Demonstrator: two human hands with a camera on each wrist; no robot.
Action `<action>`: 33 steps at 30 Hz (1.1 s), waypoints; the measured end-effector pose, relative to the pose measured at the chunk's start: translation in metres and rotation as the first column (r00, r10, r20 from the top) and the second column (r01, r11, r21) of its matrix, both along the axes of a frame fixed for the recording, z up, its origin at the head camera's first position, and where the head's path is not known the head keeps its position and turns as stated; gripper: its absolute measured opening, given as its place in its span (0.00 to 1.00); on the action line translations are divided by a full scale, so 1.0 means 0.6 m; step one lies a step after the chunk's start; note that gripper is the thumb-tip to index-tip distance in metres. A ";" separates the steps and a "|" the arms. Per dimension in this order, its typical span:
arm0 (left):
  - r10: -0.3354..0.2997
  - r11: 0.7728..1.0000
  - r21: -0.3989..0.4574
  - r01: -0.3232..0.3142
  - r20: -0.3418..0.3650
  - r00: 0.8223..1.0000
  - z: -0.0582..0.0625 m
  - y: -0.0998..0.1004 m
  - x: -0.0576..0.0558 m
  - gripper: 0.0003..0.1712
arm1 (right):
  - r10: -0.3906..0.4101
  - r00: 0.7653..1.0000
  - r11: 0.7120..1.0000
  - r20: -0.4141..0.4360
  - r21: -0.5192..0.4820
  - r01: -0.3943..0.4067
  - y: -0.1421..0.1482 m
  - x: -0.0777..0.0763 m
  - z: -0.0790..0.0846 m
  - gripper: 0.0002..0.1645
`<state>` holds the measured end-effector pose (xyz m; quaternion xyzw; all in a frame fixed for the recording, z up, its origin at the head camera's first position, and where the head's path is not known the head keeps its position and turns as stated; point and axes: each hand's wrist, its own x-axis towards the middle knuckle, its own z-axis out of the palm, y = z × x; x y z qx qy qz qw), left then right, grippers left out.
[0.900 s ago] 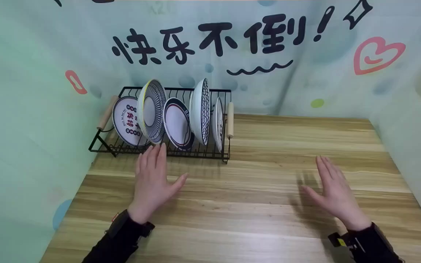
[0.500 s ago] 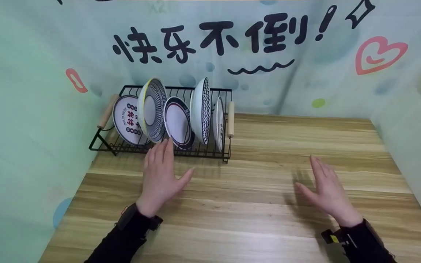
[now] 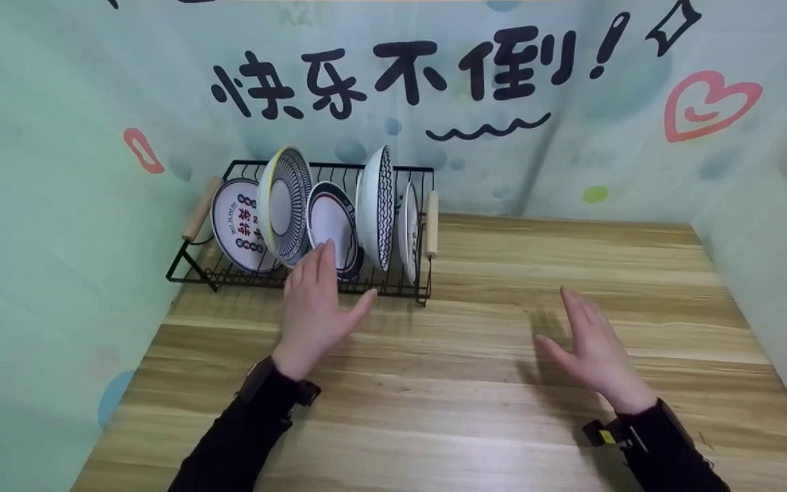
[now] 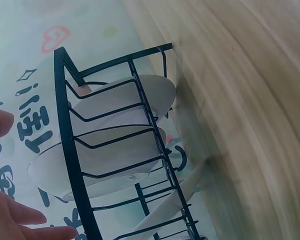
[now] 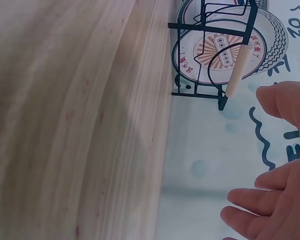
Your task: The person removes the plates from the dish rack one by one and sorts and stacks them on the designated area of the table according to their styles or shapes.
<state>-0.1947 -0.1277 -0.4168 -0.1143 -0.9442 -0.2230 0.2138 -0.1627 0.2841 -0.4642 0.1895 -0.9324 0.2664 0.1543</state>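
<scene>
A black wire dish rack (image 3: 393,292) with wooden handles stands at the back left of the table. Upright in it from left to right are a plate with red lettering (image 3: 238,225), a yellow-rimmed bowl (image 3: 281,205), a dark-rimmed plate (image 3: 332,222), a bowl with a zigzag pattern (image 3: 374,212) and a plate seen edge-on (image 3: 408,232). My left hand (image 3: 315,311) is over the rack's front edge, fingers straight and thumb spread, holding nothing. It hides the lower part of the dark-rimmed plate. Well right of the rack, my right hand (image 3: 595,352) hovers over the table with straight fingers, also holding nothing.
The wooden table (image 3: 475,410) reaches from the rack to the right side. A printed cloth backdrop (image 3: 591,143) closes off the back and both sides. In the right wrist view, one wooden handle (image 5: 238,72) sticks out at the rack's end.
My left hand has moved right and forward, from before the yellow-rimmed bowl to before the dark-rimmed plate. The right hand has shifted left. The dishes and rack stay put.
</scene>
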 end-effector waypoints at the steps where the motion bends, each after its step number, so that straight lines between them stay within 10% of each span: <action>1: 0.002 1.000 0.007 -0.002 0.002 1.000 0.001 0.001 -0.003 0.56 | 0.004 1.000 1.000 -0.002 0.001 -0.004 -0.002 -0.001 0.000 0.52; 33: 0.080 0.984 0.151 -0.092 0.081 0.993 0.022 0.059 -0.091 0.57 | 0.043 0.999 0.997 0.008 -0.067 -0.042 -0.063 -0.042 -0.002 0.51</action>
